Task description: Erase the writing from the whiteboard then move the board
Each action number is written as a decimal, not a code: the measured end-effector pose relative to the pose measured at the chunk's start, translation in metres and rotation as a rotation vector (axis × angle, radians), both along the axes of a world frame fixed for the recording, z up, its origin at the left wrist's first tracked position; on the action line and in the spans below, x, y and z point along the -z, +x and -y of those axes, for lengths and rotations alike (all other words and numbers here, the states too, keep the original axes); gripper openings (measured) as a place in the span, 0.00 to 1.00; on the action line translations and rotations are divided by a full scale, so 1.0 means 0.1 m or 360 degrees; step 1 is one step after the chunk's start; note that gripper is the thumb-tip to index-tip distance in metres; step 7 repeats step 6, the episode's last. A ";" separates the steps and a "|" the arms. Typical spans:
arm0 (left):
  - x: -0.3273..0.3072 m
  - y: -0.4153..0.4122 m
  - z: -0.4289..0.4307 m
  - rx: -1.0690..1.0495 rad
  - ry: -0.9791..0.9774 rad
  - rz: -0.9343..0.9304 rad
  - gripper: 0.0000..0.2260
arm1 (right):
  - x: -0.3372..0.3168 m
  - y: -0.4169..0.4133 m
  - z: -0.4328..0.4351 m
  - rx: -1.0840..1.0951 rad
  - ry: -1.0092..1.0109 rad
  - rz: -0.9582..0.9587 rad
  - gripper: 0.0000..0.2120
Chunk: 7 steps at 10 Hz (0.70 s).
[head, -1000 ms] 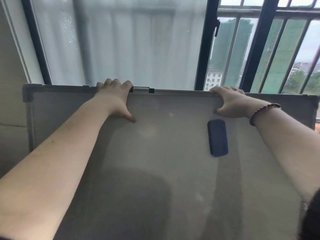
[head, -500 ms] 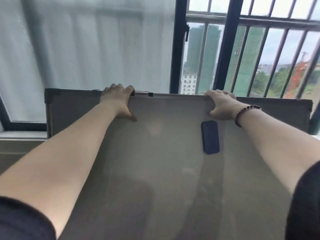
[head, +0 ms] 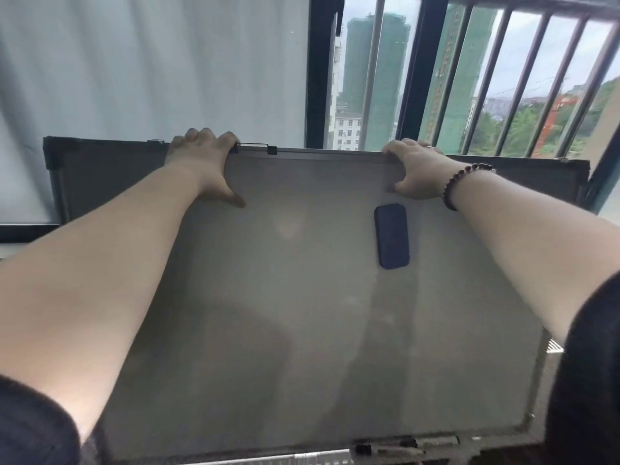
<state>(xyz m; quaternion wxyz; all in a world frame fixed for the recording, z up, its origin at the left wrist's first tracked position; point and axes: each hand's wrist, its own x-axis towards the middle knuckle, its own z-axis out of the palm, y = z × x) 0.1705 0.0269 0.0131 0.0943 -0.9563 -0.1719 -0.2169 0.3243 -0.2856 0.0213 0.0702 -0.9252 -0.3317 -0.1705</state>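
A large framed whiteboard (head: 302, 330) fills the middle of the view, held up in front of a window, and its surface shows no writing. My left hand (head: 204, 162) grips the board's top edge left of centre, fingers over the rim and thumb on the face. My right hand (head: 416, 172), with a bead bracelet at the wrist, grips the top edge further right in the same way. A dark blue eraser (head: 392, 240) sticks to the board's face just below my right hand. Markers (head: 389, 448) lie in the tray along the bottom edge.
Behind the board is a window with a frosted pane (head: 151, 68) on the left and dark metal bars (head: 523, 78) on the right, with buildings and trees beyond. A dark window frame post (head: 317, 72) stands between them. A sill edge (head: 20, 228) shows at far left.
The board and both hands have shifted rightwards along the window, so more of the barred pane now shows. The grip of both hands is unchanged, and the eraser stays in place on the board.
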 end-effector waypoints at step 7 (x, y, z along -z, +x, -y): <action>0.21 -0.31 0.05 0.0283 -0.0518 0.0598 0.33 | 0.27 -0.34 0.11 -0.0201 0.0675 -0.0013 0.34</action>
